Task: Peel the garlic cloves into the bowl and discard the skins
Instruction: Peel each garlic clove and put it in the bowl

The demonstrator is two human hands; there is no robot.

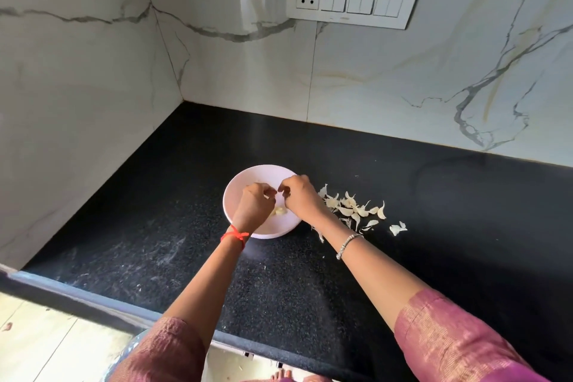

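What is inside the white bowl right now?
A few peeled garlic cloves lie toward the near side of the white bowl. The left hand and right hand hover over it, hiding part of its inside; whether they pinch anything is unclear.

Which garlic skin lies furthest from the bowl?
The lone skin at the far right, set apart on the black counter from the main pile beside the bowl.

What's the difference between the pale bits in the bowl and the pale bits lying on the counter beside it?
The garlic cloves are plump, yellowish lumps; the skins are thin, curled, whitish flakes. The cloves sit together inside the white bowl; the skins lie scattered on the black countertop to its right. Only a few cloves show, against many skins. Both are pale garlic parts.
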